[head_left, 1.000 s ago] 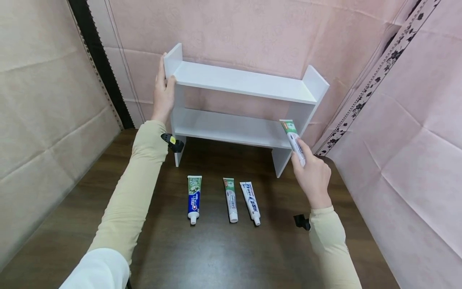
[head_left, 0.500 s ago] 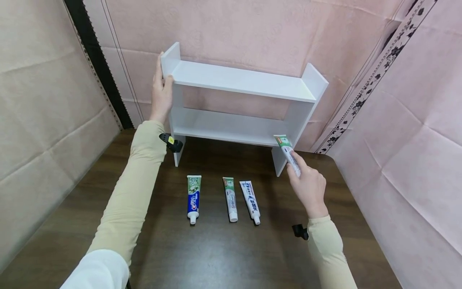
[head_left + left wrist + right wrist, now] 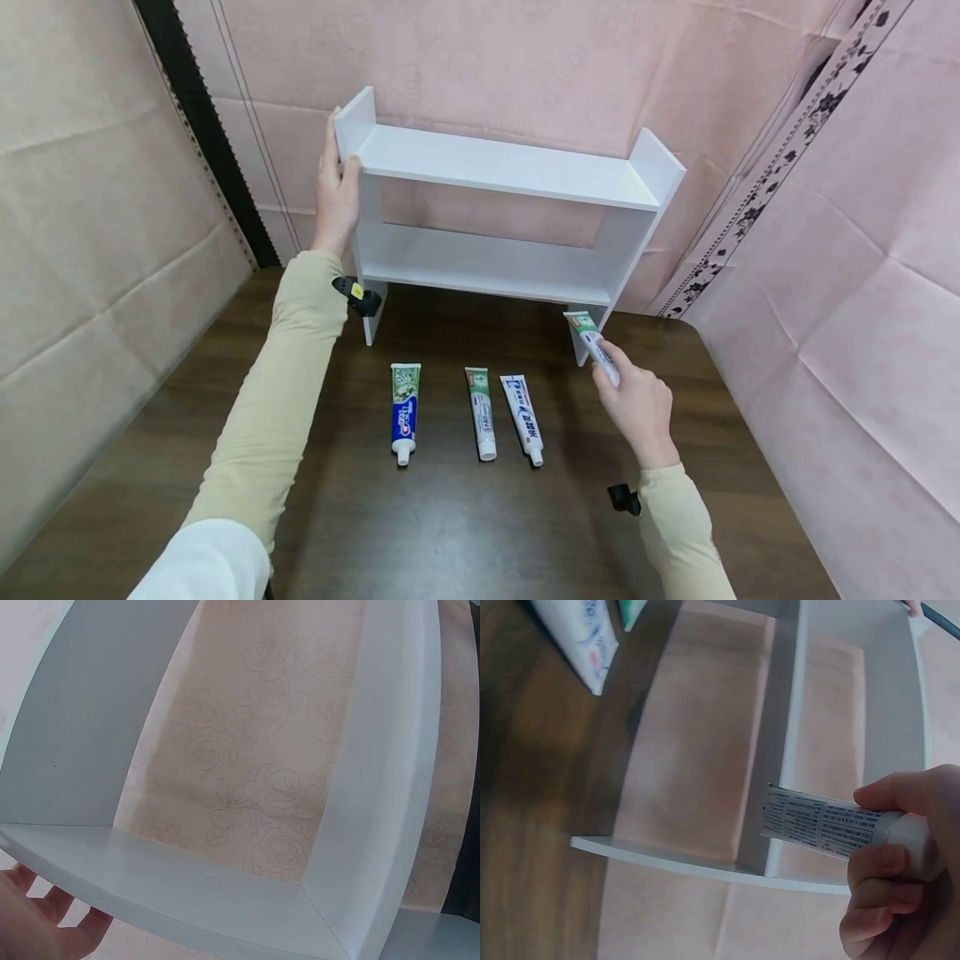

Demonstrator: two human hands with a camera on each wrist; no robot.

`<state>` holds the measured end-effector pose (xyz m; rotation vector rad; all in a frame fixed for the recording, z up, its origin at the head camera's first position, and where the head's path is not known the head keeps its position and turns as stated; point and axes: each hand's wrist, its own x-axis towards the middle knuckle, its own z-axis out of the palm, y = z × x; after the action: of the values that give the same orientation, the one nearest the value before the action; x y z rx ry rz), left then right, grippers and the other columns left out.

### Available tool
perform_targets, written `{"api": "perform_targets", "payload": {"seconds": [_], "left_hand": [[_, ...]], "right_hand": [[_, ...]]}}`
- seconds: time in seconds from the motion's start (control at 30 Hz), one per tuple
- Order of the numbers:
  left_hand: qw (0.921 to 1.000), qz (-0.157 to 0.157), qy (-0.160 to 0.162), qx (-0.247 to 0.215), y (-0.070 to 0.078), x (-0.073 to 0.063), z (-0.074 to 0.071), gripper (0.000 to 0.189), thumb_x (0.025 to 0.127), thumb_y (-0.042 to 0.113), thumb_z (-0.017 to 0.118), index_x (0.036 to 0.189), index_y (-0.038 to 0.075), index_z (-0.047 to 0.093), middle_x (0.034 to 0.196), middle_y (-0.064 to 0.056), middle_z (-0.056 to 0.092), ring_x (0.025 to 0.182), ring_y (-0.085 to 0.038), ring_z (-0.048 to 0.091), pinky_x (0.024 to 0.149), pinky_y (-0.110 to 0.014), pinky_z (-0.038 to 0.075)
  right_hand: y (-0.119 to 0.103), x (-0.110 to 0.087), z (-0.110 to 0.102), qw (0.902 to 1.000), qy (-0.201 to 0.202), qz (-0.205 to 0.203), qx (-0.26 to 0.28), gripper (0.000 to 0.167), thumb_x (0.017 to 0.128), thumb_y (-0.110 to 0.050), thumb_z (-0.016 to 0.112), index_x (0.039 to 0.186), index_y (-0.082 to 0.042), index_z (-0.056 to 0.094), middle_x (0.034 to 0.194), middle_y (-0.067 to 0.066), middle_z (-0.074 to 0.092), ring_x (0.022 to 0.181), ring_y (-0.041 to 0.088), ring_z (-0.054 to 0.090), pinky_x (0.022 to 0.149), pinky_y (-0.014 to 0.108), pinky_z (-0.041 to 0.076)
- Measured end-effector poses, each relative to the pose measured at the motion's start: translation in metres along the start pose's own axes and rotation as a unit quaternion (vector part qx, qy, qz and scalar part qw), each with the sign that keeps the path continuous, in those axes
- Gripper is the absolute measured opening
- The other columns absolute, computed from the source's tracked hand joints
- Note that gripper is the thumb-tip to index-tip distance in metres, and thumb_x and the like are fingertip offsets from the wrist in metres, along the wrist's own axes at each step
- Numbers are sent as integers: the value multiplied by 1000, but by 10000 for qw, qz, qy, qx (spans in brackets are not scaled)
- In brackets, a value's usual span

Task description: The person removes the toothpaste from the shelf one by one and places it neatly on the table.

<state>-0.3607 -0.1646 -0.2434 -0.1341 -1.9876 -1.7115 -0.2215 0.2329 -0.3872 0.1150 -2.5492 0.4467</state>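
Note:
My left hand (image 3: 337,200) grips the upper left side panel of a white two-tier shelf (image 3: 487,260), thumb in front and fingers on the outer side. In the left wrist view its fingers (image 3: 86,934) lie along the panel's edge. My right hand (image 3: 641,408) holds a green-and-white toothpaste tube (image 3: 588,335) by its cap end. The tube's flat end overlaps the shelf's lower right leg in the head view. Small print covers the side of the tube (image 3: 821,821) seen from the right wrist.
Three toothpaste tubes lie on the dark wooden table (image 3: 450,533): a blue-and-green one (image 3: 404,412), a green-and-white one (image 3: 482,414) and a white one with blue lettering (image 3: 522,419). Pink patterned cloth (image 3: 510,67) hangs close behind the shelf, with more cloth at both sides.
My right hand has moved down and slightly left with the toothpaste tube, from in front of the lower shelf board to beside the right leg. My left hand stays on the panel.

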Motion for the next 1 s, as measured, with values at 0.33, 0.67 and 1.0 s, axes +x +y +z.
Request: {"api": "perform_targets", "payload": {"seconds": [0.33, 0.67, 1.0], "left_hand": [[10000, 53, -14, 46, 0, 0, 1, 62, 100, 18, 33, 155, 38, 13, 160, 6, 23, 132, -7, 34, 109, -27, 29], [9998, 74, 67, 200, -23, 18, 1, 62, 100, 23, 34, 153, 46, 11, 159, 6, 25, 128, -10, 36, 107, -30, 33], [9998, -44, 68, 160, -23, 18, 0, 60, 101, 25, 33, 152, 48, 11, 160, 7, 22, 131, -8, 33, 110, -30, 30]], "right_hand": [[13, -13, 17, 9958, -914, 8, -105, 38, 89, -25, 60, 125, -15, 65, 75, 19, 69, 47, 22, 44, 43, 32, 30], [28, -23, 38, 9673, -2516, 218, -242, 40, 90, -26, 57, 125, -10, 63, 101, 20, 70, 63, 23, 53, 49, 33, 36], [24, -15, 37, 9445, -3248, 143, -460, 46, 88, -29, 60, 129, -10, 62, 104, 18, 68, 70, 22, 53, 53, 32, 36]]}}
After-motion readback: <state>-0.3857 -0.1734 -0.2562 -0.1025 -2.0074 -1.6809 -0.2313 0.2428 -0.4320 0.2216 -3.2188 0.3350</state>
